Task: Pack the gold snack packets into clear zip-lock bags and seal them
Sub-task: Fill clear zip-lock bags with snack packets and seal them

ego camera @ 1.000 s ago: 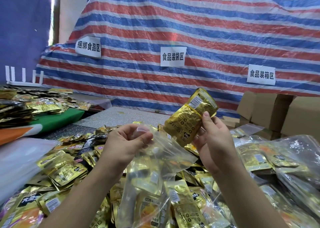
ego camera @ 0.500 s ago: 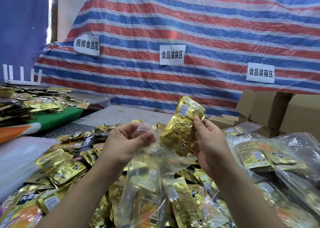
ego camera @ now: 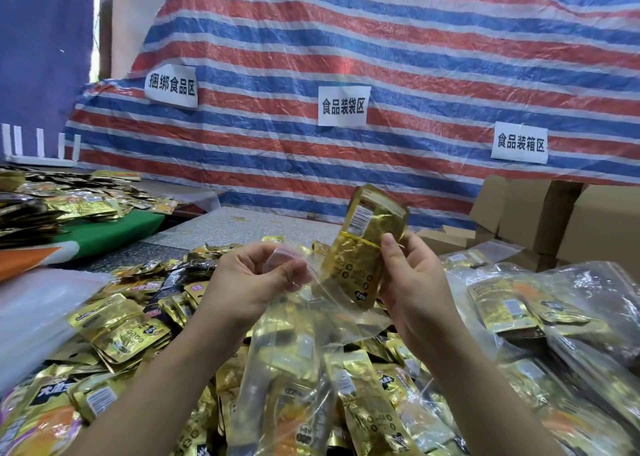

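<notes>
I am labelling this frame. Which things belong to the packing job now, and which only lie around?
In use:
left hand pinching the clear zip-lock bag
right hand holding a gold snack packet
loose packets

Lying about:
cardboard boxes
paper signs
striped tarp

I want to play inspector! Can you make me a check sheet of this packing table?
Surface: table, grey speckled, mostly buried.
Job's things: gold packets piled; one packet upright at the mouth of the bag, which already holds packets.
Clutter: filled bags on the right; boxes behind.
Hands: left hand pinches the bag's rim; right hand grips the packet.
Cables: nothing seen.
Surroundings: striped tarp with three signs.
</notes>
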### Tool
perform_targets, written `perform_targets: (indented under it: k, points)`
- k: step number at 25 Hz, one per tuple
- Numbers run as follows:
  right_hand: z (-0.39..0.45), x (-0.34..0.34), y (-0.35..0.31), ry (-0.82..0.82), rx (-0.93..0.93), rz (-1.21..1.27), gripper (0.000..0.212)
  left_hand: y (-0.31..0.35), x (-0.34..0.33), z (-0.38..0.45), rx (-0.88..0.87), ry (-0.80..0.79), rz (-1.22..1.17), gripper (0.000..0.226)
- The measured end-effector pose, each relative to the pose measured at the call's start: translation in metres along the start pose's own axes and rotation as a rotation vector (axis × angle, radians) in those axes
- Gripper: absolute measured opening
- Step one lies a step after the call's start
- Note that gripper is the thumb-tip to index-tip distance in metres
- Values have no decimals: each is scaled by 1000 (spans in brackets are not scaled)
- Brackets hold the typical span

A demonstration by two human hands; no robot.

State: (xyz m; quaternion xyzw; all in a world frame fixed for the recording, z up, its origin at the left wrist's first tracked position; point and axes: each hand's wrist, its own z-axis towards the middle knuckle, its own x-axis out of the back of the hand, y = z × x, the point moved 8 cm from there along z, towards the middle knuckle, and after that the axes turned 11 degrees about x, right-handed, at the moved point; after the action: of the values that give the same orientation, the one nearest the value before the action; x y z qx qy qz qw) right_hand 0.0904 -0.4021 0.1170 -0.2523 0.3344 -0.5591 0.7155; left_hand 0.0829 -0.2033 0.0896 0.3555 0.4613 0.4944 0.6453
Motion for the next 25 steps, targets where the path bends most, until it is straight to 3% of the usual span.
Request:
perform_targets:
  k: [5, 11, 16, 20, 25]
  points:
    - [-2, -14, -10, -86, 163, -170, 28, -1, -5, -3, 6, -24, 57, 20]
    - [-1, -6, -6, -21, 214, -115, 27, -4, 0, 1, 3, 58, 92, 20]
    - [-10, -19, 8, -206, 167, -240, 21, -7, 0, 1, 5, 62, 54, 23]
    - [-9, -10, 4, -83, 238, -216, 25, -8, 5, 2, 4, 99, 46, 34]
    - [-10, 2, 14, 73, 183, -60, 29, -11, 2, 2, 12, 116, 102, 36]
